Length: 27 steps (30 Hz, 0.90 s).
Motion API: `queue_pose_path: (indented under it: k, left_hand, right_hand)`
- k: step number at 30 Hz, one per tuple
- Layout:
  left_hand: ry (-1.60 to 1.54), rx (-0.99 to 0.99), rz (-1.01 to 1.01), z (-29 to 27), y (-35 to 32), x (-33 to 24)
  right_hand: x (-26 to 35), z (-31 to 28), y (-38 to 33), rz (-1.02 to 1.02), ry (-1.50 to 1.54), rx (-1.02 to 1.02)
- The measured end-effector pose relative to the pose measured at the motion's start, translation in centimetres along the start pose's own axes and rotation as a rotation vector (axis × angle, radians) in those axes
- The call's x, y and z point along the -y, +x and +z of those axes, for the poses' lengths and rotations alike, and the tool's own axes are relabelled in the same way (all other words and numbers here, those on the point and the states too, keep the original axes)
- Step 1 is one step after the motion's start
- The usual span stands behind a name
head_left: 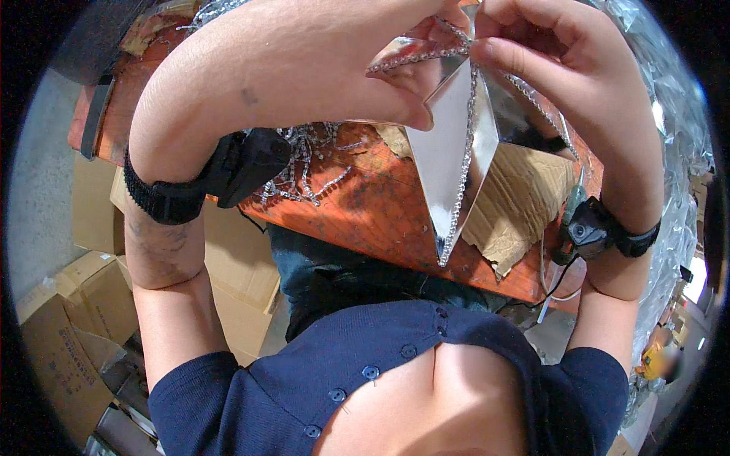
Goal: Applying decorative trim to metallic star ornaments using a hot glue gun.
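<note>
A faceted, mirror-like silver star [449, 159] is held above the table, with one long point aimed toward me. Strands of rhinestone chain [465, 144] run along its ridges and meet near its middle. My left hand [414, 76] grips the star from the left, its thumb lying against a facet and some fingers out of sight behind it. At the middle, my right hand [544, 42] pinches with thumb and finger where the rhinestone strands come together. The upper part of the star is cut off by the frame and covered by my hands.
Loose rhinestone chains [308, 163] lie heaped on the worn orange-red table [357, 220]. A torn piece of cardboard [525, 197] is under the star. Clear plastic wrapping [677, 152] fills the right side. Cardboard boxes [84, 304] stand at the lower left, and a cable [559, 281] hangs by the table edge.
</note>
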State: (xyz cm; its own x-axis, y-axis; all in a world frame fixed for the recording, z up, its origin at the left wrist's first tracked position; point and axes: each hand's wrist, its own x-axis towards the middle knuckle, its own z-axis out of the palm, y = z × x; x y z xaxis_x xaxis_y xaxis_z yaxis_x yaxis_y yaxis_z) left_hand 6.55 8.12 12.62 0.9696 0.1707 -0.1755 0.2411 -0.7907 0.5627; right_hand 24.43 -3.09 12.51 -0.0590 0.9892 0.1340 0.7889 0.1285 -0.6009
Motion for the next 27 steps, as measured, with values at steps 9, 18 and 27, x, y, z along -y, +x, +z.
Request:
queue_pose_path:
  k: [9,18,27]
  left_hand:
    - [0.003,-0.069,0.023,0.3,0.1,-1.1]
    - [0.018,-0.098,0.185,0.9,-0.6,0.9]
    - [-0.002,-0.169,0.289,1.4,0.0,1.7]
  right_hand:
    - [1.2,-1.3,0.2,0.044,0.012,0.098]
    - [-4.1,0.5,1.7,-0.017,0.552,0.149]
    - [-3.4,-1.4,1.8,0.323,0.714,0.129]
